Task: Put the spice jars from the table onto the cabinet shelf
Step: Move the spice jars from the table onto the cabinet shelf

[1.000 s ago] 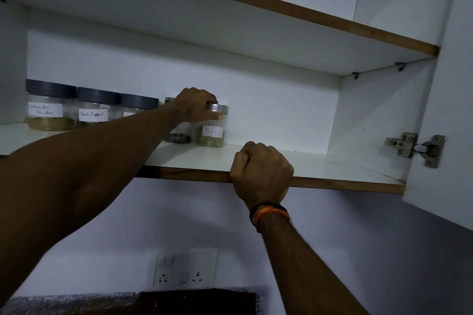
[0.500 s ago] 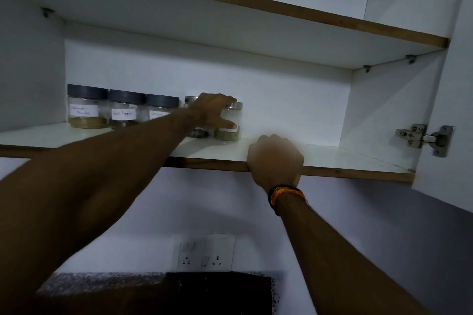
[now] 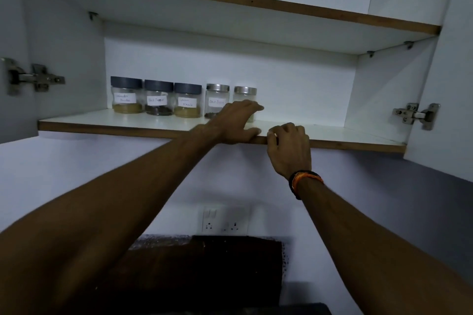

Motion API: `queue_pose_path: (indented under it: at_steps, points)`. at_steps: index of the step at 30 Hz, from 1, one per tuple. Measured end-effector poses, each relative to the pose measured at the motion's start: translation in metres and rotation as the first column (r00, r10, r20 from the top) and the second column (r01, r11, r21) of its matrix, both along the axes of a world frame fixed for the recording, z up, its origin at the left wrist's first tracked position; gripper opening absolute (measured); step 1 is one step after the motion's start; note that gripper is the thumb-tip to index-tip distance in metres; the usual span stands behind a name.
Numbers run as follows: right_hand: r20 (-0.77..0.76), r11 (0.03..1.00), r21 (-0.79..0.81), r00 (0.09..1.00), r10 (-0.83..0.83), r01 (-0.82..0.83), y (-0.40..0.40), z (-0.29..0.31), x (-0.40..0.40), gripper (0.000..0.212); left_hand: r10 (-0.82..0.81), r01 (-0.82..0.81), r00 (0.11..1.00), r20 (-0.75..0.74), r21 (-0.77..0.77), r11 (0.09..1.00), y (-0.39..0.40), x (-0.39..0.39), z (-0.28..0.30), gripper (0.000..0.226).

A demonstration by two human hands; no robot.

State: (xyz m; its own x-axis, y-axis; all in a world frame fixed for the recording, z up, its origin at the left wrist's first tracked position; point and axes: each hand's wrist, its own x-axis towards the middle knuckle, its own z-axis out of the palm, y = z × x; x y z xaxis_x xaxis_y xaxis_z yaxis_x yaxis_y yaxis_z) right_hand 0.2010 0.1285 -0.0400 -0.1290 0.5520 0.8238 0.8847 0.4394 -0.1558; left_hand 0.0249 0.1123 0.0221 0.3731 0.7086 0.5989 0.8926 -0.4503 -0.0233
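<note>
Placing step near done: five jars [image 3: 183, 100] stand in row on shelf [image 3: 332, 133]. Left hand [image 3: 236, 121] released, flat beside last jar (label hidden). Right hand [image 3: 289, 147] curls over shelf edge. Next, likely: withdraw, check bench.

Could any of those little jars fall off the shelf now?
Maybe. The left hand lies right in front of the last silver-lid jar, fingers stretched out beside it, so pulling back carelessly could knock that jar into the one next to it. The five jars stand close together in a row, so one bump might tip several. The right hand curls over the shelf edge; leaning hard on it could shake the shelf.
</note>
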Motion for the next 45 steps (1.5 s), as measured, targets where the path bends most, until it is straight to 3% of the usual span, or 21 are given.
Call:
queue_pose_path:
  at_steps: [4, 9, 22, 27, 32, 40, 45]
  points:
    - [-0.047, 0.996, 0.091, 0.999, 0.015, -0.011, -0.022, -0.021, 0.011, 0.03, -0.1, 0.097, 0.992, 0.081, 0.048, 0.994, -0.028, 0.023, -0.028, 0.061]
    - [-0.035, 0.998, 0.039, 0.998, -0.047, 0.048, -0.043, -0.051, 0.03, 0.041, -0.111, 0.111, 0.994, -0.01, 0.161, 0.981, -0.048, 0.043, -0.079, 0.059]
    - [0.034, 0.938, -0.339, 0.997, -0.066, 0.073, -0.094, -0.163, 0.074, 0.043, -0.053, 0.09, 0.988, 0.142, -0.266, 0.96, -0.076, 0.083, -0.246, 0.065]
    - [0.021, 0.841, -0.54, 1.0, -0.021, 0.029, -0.122, -0.219, 0.084, 0.038, -0.083, 0.148, 0.983, 0.162, -0.439, 0.886, -0.103, 0.096, -0.303, 0.063]
    - [0.001, 0.665, -0.747, 1.0, 0.01, -0.005, -0.153, -0.282, 0.096, 0.038, -0.039, 0.145, 0.983, 0.177, -0.64, 0.754, -0.132, 0.106, -0.364, 0.062]
    - [0.038, 0.502, -0.864, 0.999, 0.016, 0.025, -0.202, -0.372, 0.105, 0.022, -0.068, 0.204, 0.976, 0.206, -0.766, 0.61, -0.178, 0.11, -0.438, 0.046]
    - [0.123, 0.402, -0.91, 0.992, 0.028, 0.101, -0.219, -0.402, 0.109, 0.04, -0.008, 0.189, 0.975, 0.223, -0.806, 0.561, -0.198, 0.108, -0.462, 0.05]
